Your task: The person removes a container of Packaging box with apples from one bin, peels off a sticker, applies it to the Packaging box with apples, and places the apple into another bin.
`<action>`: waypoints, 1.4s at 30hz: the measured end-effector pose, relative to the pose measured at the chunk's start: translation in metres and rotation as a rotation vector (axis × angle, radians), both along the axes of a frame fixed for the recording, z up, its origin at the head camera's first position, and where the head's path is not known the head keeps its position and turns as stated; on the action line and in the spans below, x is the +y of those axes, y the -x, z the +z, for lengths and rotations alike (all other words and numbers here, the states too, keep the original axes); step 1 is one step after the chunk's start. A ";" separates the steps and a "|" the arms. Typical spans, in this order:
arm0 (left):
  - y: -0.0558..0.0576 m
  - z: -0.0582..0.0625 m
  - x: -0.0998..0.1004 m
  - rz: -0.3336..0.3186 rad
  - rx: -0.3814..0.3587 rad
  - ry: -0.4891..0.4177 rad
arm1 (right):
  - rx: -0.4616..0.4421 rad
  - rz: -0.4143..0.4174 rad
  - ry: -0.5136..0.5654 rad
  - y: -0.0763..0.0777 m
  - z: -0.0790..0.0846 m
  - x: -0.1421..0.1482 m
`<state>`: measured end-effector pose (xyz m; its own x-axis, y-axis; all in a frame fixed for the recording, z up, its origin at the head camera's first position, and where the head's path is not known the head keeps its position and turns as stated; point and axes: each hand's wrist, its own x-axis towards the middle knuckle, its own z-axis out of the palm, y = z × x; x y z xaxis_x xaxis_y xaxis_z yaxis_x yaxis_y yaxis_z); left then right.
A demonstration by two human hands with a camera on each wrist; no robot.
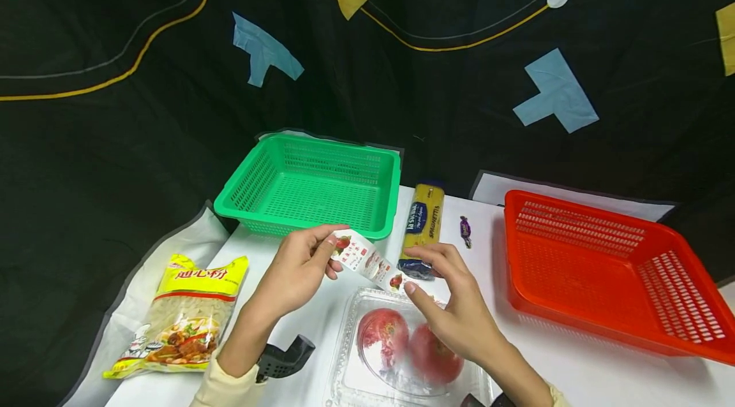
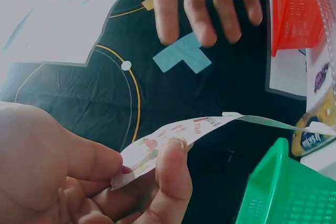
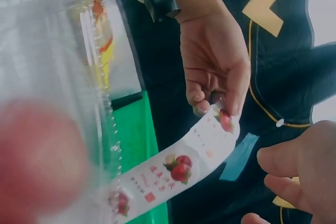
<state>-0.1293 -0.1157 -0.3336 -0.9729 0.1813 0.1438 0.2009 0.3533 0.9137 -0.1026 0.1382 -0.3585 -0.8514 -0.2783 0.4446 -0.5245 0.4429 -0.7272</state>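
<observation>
The left hand (image 1: 301, 266) is pinching a label strip (image 1: 370, 263) by one end; the right hand (image 1: 459, 314), at its four o'clock, is hovering empty, fingers parted. The strip, likely light, bendy, tearable, is inviting end grips; the clear container (image 1: 350, 375) is lying at its five o'clock.

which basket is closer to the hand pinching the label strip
The green basket, just beyond the left hand, which pinches the label strip; the red basket stands farther off, past the right hand.

Green basket (image 1: 327, 196), spaghetti pack (image 1: 425, 215), purple candy (image 1: 465, 232) (wrapped), red basket (image 1: 580, 276) — black backdrop (image 1: 402, 101) behind
</observation>
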 end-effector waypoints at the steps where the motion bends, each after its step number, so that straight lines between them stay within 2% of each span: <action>1: -0.001 0.001 0.000 -0.003 -0.003 -0.005 | 0.015 0.007 0.005 0.002 0.001 -0.003; 8: -0.005 0.005 0.004 -0.045 -0.018 -0.029 | 0.134 0.067 0.053 0.013 0.006 -0.022; 18: -0.012 0.008 0.012 -0.110 -0.004 -0.028 | 0.277 0.068 0.032 0.026 0.007 -0.038; 27: -0.015 0.009 0.011 -0.143 0.036 0.010 | 0.310 0.050 0.043 0.032 0.006 -0.046; 35: -0.014 0.009 0.012 -0.161 0.031 0.018 | 0.349 0.047 0.052 0.036 0.005 -0.049; 42: -0.012 0.010 0.013 -0.160 0.005 0.027 | 0.348 0.042 0.050 0.039 0.006 -0.049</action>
<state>-0.1173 -0.1031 -0.3233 -0.9306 0.3374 0.1418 0.2612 0.3410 0.9030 -0.1413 0.0891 -0.3520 -0.6352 -0.2804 0.7196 -0.7613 0.3845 -0.5221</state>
